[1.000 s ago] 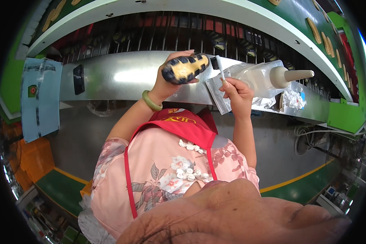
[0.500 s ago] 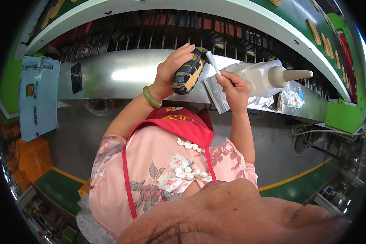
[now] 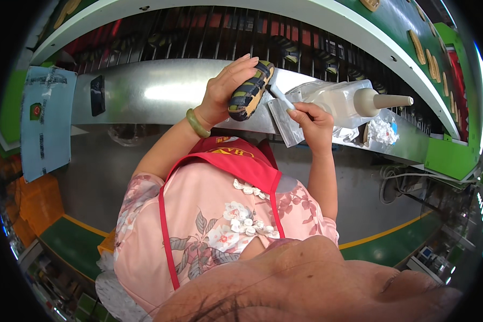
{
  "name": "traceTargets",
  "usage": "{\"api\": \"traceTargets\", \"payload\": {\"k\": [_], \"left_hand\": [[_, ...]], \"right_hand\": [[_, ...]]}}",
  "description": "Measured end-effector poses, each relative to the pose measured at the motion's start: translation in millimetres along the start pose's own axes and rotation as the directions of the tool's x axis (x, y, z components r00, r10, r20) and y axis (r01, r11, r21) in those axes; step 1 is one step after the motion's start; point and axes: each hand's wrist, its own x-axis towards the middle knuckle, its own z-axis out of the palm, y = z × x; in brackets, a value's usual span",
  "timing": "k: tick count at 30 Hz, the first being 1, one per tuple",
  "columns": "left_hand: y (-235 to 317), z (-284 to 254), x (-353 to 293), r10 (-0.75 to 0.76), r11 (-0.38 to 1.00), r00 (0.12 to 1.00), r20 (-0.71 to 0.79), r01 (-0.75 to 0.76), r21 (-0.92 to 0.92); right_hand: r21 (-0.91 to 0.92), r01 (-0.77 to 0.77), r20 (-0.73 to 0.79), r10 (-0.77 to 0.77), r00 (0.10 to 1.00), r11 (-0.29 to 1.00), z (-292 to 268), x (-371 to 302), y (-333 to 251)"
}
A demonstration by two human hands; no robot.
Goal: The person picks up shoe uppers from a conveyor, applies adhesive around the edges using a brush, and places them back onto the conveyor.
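My left hand [image 3: 219,97] is wrapped round a shoe upper [image 3: 248,92] in green and dark camouflage bands, held tilted above the metal ledge. Part of its tan underside faces right. Between the thumb and fingers of my right hand [image 3: 315,123] is a slim pale-blue stick-shaped tool [image 3: 282,98]. Its far end lies right at the shoe's edge; whether it touches is hard to tell. Just right of the tool, a clear plastic bottle [image 3: 335,102] with a beige cone nozzle lies on the ledge. A flat silvery sheet [image 3: 285,124] is below the tool.
Along the metal ledge [image 3: 166,88] are a dark flat rectangle [image 3: 97,95] at left and a crumpled white heap [image 3: 382,132] at right. Beyond it, dark rods carry several camouflage shoes. A green belt with tan sole-shaped pieces [image 3: 416,47] runs behind. A blue board [image 3: 47,123] stands left.
The shoe has turned in my left hand, so less of its tan underside shows. My right hand has shifted slightly down and right, and the tool lies at a flatter slant.
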Motion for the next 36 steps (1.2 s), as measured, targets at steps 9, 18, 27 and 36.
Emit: {"api": "traceTargets", "payload": {"k": [9,18,27,36], "left_hand": [[2.7,2.3,-1.4,-0.015,1.000,1.000,-0.010,0.015,-0.005],[6.0,2.1,-3.6,-0.035,0.999,0.999,0.007,0.035,0.003],[7.0,0.2,-8.6,-0.094,0.996,0.994,0.052,0.093,0.007],[7.1,0.8,-14.1,-0.150,0.988,0.986,0.072,0.153,-0.036]], "right_hand": [[-0.058,0.062,0.023,-0.061,0.998,0.996,9.6,-4.6,-2.2],[0.040,0.079,-0.001,-0.079,0.997,0.996,15.0,-4.2,-8.6],[0.049,0.099,0.014,-0.099,0.995,0.994,11.0,-8.5,-8.1],[-0.035,0.078,0.078,-0.075,0.994,0.996,6.7,-12.3,5.7]]}}
